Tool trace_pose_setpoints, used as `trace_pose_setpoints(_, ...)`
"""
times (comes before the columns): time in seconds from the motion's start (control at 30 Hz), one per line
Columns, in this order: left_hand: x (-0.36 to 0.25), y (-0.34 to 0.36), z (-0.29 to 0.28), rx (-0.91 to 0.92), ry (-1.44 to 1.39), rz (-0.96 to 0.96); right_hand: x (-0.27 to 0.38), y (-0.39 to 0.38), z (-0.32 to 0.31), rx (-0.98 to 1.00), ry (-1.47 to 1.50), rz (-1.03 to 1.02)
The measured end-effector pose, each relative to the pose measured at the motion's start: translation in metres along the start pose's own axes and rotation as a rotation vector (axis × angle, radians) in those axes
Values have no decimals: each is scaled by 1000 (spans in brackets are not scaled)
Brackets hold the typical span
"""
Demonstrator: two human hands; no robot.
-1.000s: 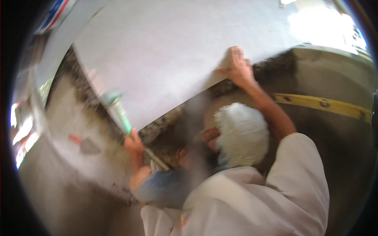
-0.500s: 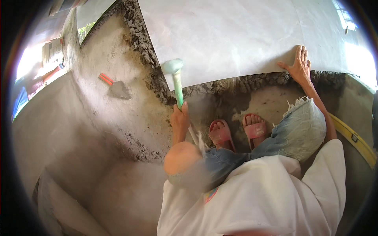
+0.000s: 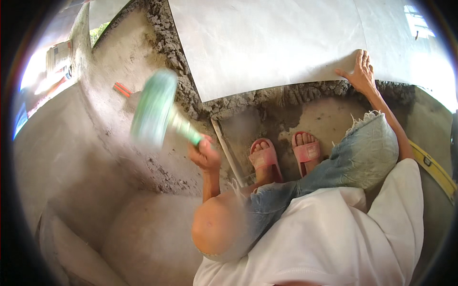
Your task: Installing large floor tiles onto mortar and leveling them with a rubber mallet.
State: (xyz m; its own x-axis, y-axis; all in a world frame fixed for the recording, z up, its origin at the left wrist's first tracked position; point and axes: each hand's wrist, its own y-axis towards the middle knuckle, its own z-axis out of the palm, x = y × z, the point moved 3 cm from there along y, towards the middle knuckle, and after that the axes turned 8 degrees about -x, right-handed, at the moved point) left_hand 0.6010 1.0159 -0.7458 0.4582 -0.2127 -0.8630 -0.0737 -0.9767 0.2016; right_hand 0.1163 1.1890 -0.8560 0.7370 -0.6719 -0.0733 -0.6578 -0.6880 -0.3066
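tile (image 3: 272, 43), large and pale: lies ahead of the person, on a rough grey mortar bed (image 3: 174, 52) that protrudes past its left and near edges. a thin seam divides it from a second pale tile (image 3: 389, 38) to the right.

right hand (image 3: 363, 75): fingers spread wide, grasping nothing, flat on the surface at the near edge, close to the seam. this placement probably steadies the work and lets the palm feel movement.

left hand (image 3: 205, 155): fingers closed around the handle of a green mallet (image 3: 158, 108). the grip is low on the handle, presumably for reach and swing. the mallet head is blurred and stands apart from the tile, to its left.

trowel (image 3: 124, 90), red-handled: set on the floor beyond the mallet, apparently to stay within left-hand reach; its blade is partly hidden.

spirit level (image 3: 431, 168), yellow: placed at the right, beside the person.

containers: none can be made out with certainty.
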Motion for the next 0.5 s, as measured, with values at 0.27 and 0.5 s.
trace_pose_setpoints(0.27,56,-31,28,396,425,-394,1,2,-4,-1,-3,-29)
trace_pose_setpoints(0.5,47,-28,28,224,212,-50,0,0,-3,-11,-10,-47)
